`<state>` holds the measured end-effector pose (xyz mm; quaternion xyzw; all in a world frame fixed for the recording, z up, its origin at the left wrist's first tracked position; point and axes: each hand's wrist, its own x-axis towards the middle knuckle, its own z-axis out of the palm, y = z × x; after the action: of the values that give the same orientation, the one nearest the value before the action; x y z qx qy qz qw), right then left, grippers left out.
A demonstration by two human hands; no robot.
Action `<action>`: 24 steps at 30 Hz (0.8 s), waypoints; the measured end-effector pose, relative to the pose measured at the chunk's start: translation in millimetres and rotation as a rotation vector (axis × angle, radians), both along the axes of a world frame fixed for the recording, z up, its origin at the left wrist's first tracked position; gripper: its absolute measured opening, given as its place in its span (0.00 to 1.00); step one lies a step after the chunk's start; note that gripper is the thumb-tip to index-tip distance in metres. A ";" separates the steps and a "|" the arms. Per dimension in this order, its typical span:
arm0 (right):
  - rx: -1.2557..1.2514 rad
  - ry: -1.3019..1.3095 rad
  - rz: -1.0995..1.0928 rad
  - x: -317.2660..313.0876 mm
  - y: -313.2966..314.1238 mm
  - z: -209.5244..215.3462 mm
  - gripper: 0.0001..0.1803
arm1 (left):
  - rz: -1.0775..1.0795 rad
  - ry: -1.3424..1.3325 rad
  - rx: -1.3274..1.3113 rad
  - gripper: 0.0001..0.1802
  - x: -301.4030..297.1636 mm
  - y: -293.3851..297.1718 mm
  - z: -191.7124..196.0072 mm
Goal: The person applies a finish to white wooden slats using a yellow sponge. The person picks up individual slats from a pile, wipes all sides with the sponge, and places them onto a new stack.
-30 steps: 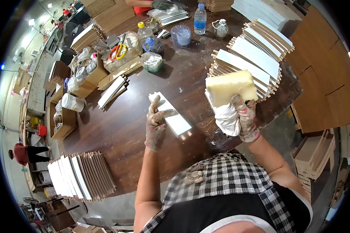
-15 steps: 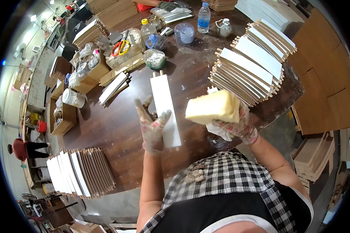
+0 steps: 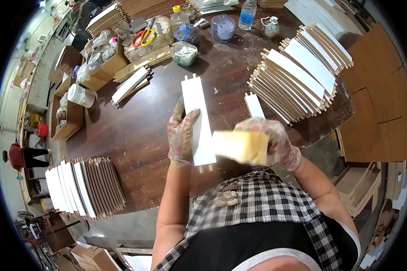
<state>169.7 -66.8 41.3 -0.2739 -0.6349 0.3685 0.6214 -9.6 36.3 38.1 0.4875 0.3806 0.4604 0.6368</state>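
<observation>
Left hand [image 3: 182,135], in a flowery glove, lies flat and open on the left edge of a long white panel [image 3: 198,118] lying on the dark bench [image 3: 135,131]. Right hand [image 3: 273,140] is closed around a yellow sponge block [image 3: 239,147], held over the panel's near right corner. Big stack of white panels [image 3: 303,74] sits far right, another stack [image 3: 83,187] near left.

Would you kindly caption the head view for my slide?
Gloved left hand steadies a white panel on the dark table while the right hand holds a yellow sponge block.
</observation>
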 end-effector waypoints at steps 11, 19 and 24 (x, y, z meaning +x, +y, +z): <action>-0.006 -0.412 -0.206 26.6 21.2 3.2 0.37 | -0.124 0.137 -0.004 0.30 -3.9 -8.7 5.8; -0.372 0.239 -0.120 75.7 58.6 10.1 0.27 | -0.185 0.109 0.016 0.30 -6.1 -24.8 26.2; -0.118 -0.532 -0.604 50.5 44.5 27.9 0.28 | -0.176 0.120 0.053 0.28 -7.6 -23.1 21.5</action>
<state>220.2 -22.3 69.3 -0.5691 -0.6420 0.1214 0.4991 -17.2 13.2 59.5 0.5623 0.3614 0.3826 0.6379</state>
